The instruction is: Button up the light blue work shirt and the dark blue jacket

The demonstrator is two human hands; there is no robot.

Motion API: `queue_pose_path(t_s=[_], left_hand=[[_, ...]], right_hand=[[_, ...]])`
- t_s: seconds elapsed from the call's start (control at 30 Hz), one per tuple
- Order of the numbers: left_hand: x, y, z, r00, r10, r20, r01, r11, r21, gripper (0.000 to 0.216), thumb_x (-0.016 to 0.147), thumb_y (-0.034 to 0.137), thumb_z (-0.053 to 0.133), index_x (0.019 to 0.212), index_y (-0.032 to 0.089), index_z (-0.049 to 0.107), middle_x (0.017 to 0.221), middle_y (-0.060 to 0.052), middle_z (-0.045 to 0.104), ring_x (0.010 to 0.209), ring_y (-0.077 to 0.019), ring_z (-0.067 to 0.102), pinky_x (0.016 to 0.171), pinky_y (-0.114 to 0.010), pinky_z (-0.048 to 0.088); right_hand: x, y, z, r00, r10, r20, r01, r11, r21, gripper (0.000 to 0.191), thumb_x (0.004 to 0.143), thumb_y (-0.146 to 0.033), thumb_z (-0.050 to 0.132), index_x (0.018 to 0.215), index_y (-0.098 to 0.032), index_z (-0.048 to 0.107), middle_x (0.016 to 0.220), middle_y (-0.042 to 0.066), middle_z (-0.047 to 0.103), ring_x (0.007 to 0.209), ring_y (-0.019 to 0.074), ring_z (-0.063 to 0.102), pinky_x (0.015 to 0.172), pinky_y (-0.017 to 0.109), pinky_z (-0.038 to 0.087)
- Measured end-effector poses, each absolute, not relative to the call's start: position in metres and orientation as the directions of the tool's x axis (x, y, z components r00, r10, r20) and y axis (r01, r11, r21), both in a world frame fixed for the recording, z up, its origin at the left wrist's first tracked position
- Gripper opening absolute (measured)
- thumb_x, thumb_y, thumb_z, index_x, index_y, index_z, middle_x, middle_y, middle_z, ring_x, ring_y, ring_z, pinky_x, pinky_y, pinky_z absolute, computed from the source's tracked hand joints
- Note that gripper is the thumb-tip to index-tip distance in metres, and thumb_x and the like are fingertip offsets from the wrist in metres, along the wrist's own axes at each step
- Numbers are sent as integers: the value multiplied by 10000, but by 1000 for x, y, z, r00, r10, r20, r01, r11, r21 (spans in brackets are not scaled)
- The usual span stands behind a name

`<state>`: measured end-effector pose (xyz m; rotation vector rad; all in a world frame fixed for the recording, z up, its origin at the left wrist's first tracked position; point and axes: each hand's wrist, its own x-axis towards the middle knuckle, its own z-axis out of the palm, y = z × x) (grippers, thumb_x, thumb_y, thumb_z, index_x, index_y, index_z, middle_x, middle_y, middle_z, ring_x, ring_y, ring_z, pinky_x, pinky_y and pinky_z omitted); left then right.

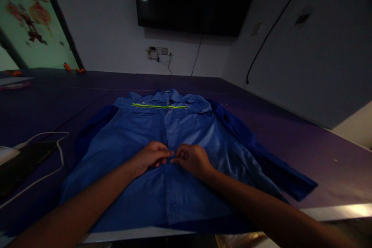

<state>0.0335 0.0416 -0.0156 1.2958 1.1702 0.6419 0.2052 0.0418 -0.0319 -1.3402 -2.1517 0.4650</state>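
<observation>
While left hand (154, 155) and right hand (194, 159) pinch shirt (143, 130), grip closed, hem (130, 225) lies by table (279, 124) edge, room rightward.

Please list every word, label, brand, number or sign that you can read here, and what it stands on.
There is no text that I can read.
Shirt: a faint mark by the chest stripe, too small to read.
TV: no brand legible.
Glass panel: blurred red shapes, no readable words.
</observation>
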Motion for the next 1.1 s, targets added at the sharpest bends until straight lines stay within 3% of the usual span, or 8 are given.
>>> queue_pose_path(t_s=[0.27,0.57,0.87,1.1], left_hand=[[28,47,-16,379,885,-271,240,188,952,378,619,487,613,556,137,484,440,48,470,337,-30,355,343,-168,178],[29,45,-13,301,941,-155,424,14,906,468,612,601,551,533,152,447,429,57,441,360,-50,360,372,-179,220],[28,48,-21,395,919,11,638,-283,716,469,661,577,522,483,154,426,453,56,386,450,-69,346,440,-204,199],[28,46,-22,426,904,33,665,-338,666,461,736,541,449,483,160,394,457,52,355,449,-72,334,434,-211,168]], right_hand=[[206,42,-33,-367,892,265,691,452,-565,151,667,-356,672,683,-216,619,571,-49,605,503,81,530,471,178,338],[207,42,-30,-403,881,248,684,470,-558,153,683,-358,654,698,-210,617,567,-45,596,490,78,510,469,182,321],[208,44,-31,-434,866,250,680,496,-540,125,703,-325,633,710,-202,609,569,-45,586,491,71,496,465,177,302],[208,43,-30,-443,859,256,668,507,-545,138,716,-341,623,716,-203,615,565,-48,579,489,65,492,465,170,301]])
